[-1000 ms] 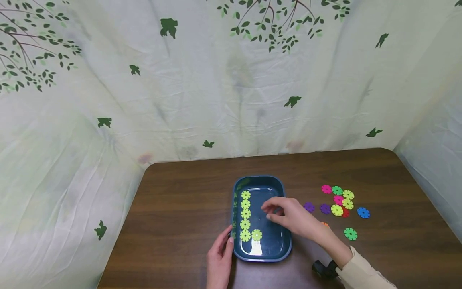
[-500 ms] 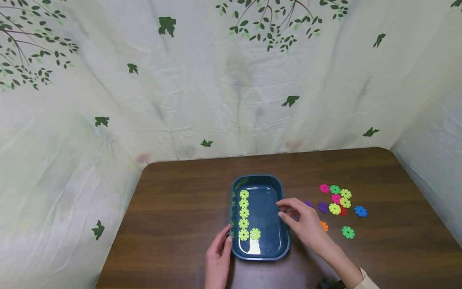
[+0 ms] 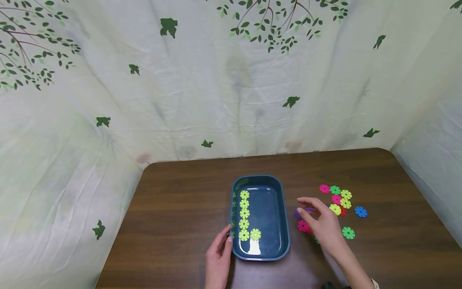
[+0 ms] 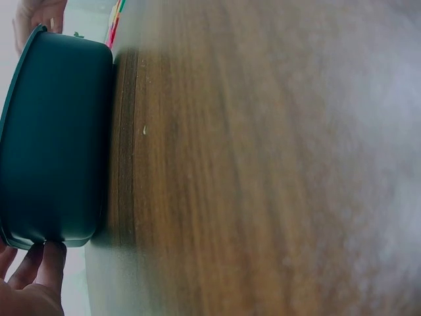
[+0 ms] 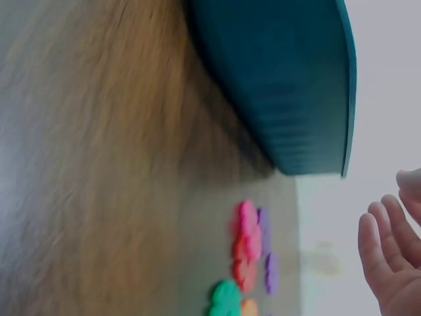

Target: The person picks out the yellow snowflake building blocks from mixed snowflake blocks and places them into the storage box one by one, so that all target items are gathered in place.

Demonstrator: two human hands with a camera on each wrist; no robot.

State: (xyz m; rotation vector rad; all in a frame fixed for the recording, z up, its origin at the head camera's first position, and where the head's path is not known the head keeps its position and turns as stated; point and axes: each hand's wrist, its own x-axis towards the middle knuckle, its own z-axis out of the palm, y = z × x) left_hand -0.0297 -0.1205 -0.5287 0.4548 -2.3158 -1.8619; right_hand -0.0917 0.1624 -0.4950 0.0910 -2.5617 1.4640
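Observation:
My left hand (image 3: 218,259) rests at the left side of a dark blue tray (image 3: 268,208), its fingertips touching the outer wall just under the rim, as the left wrist view shows. Inside the tray, several yellow flower-shaped plastic discs (image 3: 244,213) form a column along the left, and one more yellow disc (image 3: 255,234) lies beside the lowest. Right of the tray, my right hand (image 3: 323,226) hovers over loose discs with thumb and index finger apart and nothing between them. Under it, purple discs (image 3: 298,214) and a pink disc (image 3: 302,226) show partly; others are hidden.
More loose discs lie on the brown wooden table (image 3: 180,208) to the right: a blue disc (image 3: 361,212), a green disc (image 3: 348,233), and a cluster with yellow, pink, green and red ones. A leaf-printed white cloth (image 3: 216,100) hangs behind the table.
My right hand has moved right, from above the tray to over the loose discs. The left hand stays at the tray, and the yellow discs inside keep their places.

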